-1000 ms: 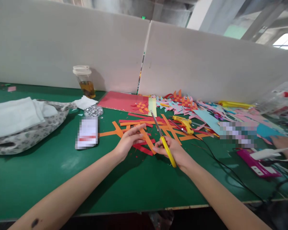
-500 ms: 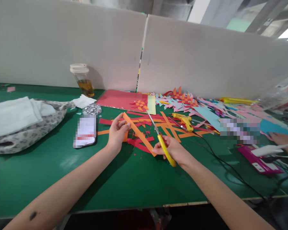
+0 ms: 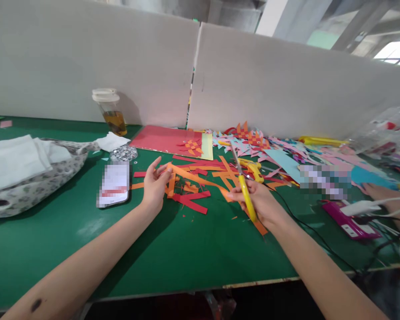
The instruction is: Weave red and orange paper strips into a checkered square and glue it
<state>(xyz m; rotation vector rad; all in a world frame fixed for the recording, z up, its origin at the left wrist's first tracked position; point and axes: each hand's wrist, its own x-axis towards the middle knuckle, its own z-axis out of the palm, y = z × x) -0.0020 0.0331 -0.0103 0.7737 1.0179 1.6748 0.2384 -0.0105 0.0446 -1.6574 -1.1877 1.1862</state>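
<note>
An orange paper strip (image 3: 197, 178) stretches between my hands above the table, with a bend near its right part. My left hand (image 3: 154, 184) pinches its left end between thumb and fingers. In my right hand (image 3: 262, 200) are yellow-handled scissors (image 3: 247, 202), blades pointing up and away; the fingertips of this hand also pinch the strip's right end. Beneath lie red paper strips (image 3: 193, 202) and more loose orange strips (image 3: 228, 171). A woven orange-and-red paper fish (image 3: 191, 146) rests farther back on a red sheet (image 3: 163, 140).
On the left are a phone (image 3: 115, 184), a patterned cloth bag (image 3: 53, 178) and a lidded cup (image 3: 113, 118). A yellow glue gun (image 3: 251, 168), paper scraps and a magenta power strip (image 3: 350, 222) with cords lie right. Another person's hand (image 3: 383, 195) appears at the right edge.
My right hand has moved right and slightly up with the scissors. The orange strip, straight and slanting before, now lies flatter and bends. Another orange strip now shows beneath my right hand.
</note>
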